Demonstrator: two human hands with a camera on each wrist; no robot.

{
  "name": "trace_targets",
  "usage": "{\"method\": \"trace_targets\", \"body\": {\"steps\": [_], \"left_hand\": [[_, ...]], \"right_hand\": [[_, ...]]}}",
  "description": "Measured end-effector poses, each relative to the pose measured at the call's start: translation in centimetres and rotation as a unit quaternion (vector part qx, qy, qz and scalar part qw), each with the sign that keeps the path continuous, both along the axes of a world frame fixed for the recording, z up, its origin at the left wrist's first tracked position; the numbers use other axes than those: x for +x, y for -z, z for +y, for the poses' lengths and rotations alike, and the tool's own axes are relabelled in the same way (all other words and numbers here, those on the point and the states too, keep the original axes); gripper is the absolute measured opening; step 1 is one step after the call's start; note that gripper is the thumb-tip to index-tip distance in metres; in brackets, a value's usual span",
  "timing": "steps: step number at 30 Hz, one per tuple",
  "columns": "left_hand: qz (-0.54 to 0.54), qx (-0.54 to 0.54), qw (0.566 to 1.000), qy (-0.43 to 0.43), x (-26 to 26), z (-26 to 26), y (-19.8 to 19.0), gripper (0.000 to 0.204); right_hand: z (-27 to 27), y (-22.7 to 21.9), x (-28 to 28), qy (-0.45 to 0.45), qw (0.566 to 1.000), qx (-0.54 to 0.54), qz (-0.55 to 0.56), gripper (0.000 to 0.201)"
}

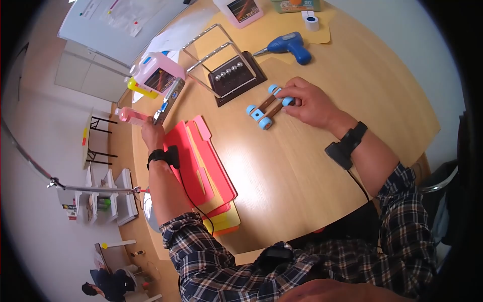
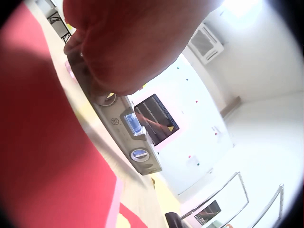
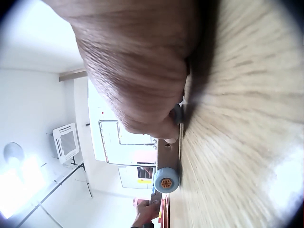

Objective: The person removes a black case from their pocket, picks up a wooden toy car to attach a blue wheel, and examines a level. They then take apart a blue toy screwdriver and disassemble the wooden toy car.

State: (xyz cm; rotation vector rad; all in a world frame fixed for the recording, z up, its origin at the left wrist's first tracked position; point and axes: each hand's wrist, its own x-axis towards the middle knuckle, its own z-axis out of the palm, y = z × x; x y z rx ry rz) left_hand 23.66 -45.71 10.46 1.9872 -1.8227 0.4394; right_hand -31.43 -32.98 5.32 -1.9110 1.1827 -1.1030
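Observation:
My left hand (image 1: 152, 135) grips one end of a spirit level (image 1: 171, 98) at the table's left side, beyond the folders. The left wrist view shows the level's grey body (image 2: 115, 121) with a blue vial (image 2: 133, 124) in its middle and round vials to either side, the near one partly covered by fingers. My right hand (image 1: 316, 104) holds the right end of a toy car frame (image 1: 257, 115) with brown bars and light-blue wheels. In the right wrist view one blue wheel (image 3: 166, 180) with an orange hub sits close to the tabletop; the gripped end is mostly hidden.
Red and yellow folders (image 1: 216, 163) lie beside my left forearm. Behind the toy stands a Newton's cradle (image 1: 251, 75), with a blue power drill (image 1: 292, 46) to its right. Pink jugs (image 1: 166, 73), a tape roll (image 1: 312, 23) and a green box (image 1: 297, 5) stand farther back.

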Motion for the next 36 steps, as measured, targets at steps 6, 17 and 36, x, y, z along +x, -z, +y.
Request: {"method": "trace_targets", "body": {"steps": [6,17,36], "left_hand": [[0.176,0.003,0.984,-0.032,-2.4,6.2,-4.7,0.03],[0.701,0.156,0.665,0.205,-21.2,24.8,-7.2,0.019],[0.773,0.317,0.486,0.257,-30.8,23.7,-0.1,0.034]], "right_hand": [[-0.8,1.2,-0.5,0.049,0.997,-0.013,-0.052,0.032],[-2.7,3.2,-1.6,0.177,0.983,-0.052,0.009,0.036],[-0.7,-3.4,-1.1,-0.005,0.892,0.275,-0.359,0.054]]}}
